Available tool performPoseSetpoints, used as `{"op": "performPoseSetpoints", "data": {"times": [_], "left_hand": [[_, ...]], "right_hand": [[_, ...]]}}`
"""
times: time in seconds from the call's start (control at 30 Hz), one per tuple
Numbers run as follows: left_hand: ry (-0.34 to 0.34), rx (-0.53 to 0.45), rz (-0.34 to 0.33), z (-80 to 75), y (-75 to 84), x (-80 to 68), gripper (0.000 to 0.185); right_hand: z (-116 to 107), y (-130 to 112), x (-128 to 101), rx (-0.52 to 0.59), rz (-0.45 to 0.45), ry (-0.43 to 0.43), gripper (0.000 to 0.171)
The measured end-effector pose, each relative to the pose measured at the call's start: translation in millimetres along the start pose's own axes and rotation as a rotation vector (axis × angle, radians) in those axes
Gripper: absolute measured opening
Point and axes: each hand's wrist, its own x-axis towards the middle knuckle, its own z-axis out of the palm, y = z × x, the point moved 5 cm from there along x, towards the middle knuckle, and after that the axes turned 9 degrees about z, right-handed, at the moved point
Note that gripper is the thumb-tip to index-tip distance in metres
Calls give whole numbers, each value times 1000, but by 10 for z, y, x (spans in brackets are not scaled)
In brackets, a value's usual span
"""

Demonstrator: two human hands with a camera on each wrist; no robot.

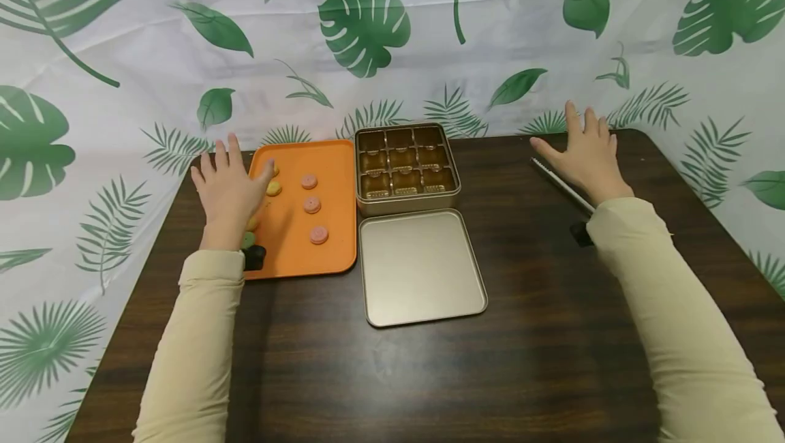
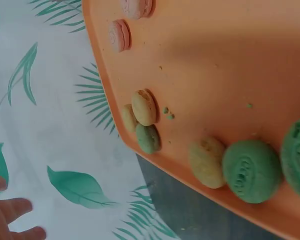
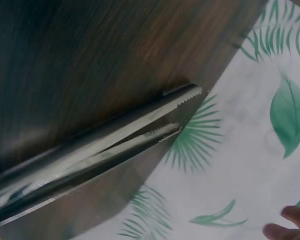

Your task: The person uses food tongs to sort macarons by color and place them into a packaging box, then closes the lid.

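Note:
My left hand point(image 1: 227, 187), fingers spread, is held over the left side of an orange tray point(image 1: 334, 252) and holds nothing. On that tray lie pink macarons point(image 1: 312, 204) in a column, with yellow macarons point(image 2: 144, 107) and green macarons point(image 2: 252, 171) along the left side, partly hidden by the hand in the head view. Above the right part of the table, my right hand point(image 1: 589, 157) is also spread and holds nothing. Beneath it lie metal tongs point(image 3: 105, 142) with toothed tips, their rear part hidden by the wrist and sleeve in the head view.
A gold square tin point(image 1: 407, 206) with a brown divided insert stands right of the tray at the back. Its flat lid point(image 1: 423, 269) lies just in front. The dark wooden table point(image 1: 380, 388) meets a leaf-print cloth point(image 1: 417, 41) behind and at the sides.

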Motion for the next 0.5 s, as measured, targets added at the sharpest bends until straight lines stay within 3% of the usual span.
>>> {"op": "performPoseSetpoints", "data": {"times": [0.23, 0.5], "left_hand": [[29, -74, -59, 11, -235, -132, 83], [15, -167, -167, 67, -575, -277, 81]], "right_hand": [[-15, 240, -44, 185, 83, -102, 97], [75, 519, -142, 174, 169, -176, 102]]}}
